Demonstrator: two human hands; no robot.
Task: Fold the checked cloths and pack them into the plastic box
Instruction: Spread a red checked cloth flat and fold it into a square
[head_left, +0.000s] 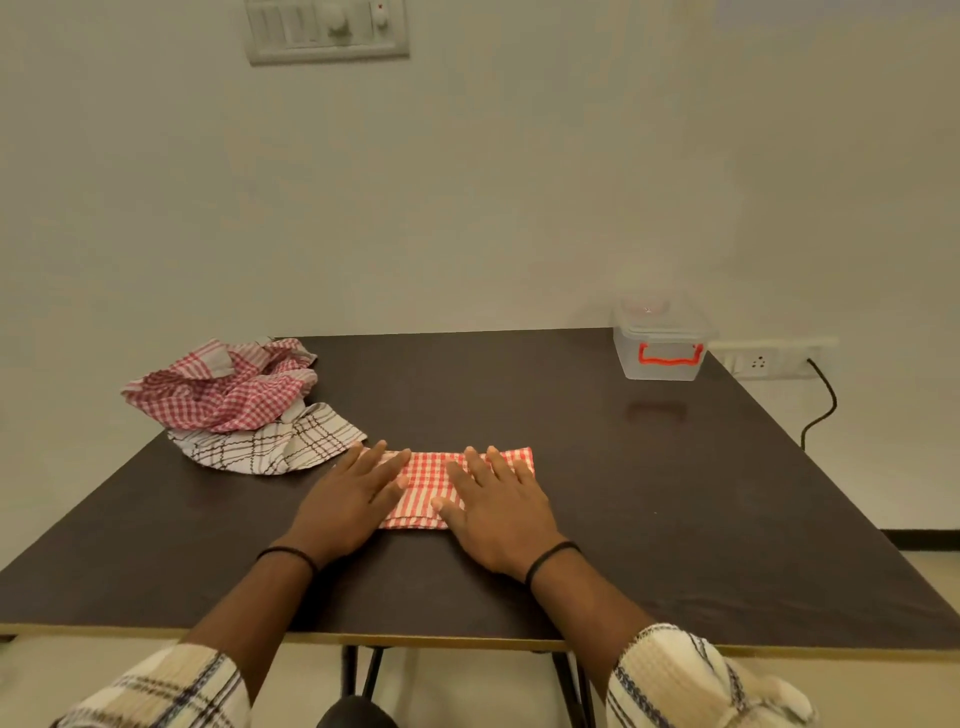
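Observation:
A folded red-and-white checked cloth (431, 480) lies flat in the middle of the dark table (649, 493). My left hand (350, 501) presses flat on its left end with straight fingers. My right hand (498, 509) presses flat on its right part, fingers spread. A crumpled red checked cloth (223, 384) lies at the far left, on top of a crumpled white cloth with dark checks (270, 444). The clear plastic box (662, 343) with a red handle clip stands at the far right corner, its lid on.
The table stands against a pale wall. A wall socket (761, 361) with a black cable (821, 405) is behind the box. A switch panel (327, 28) hangs high on the wall. The table's front edge (467, 642) is near my forearms.

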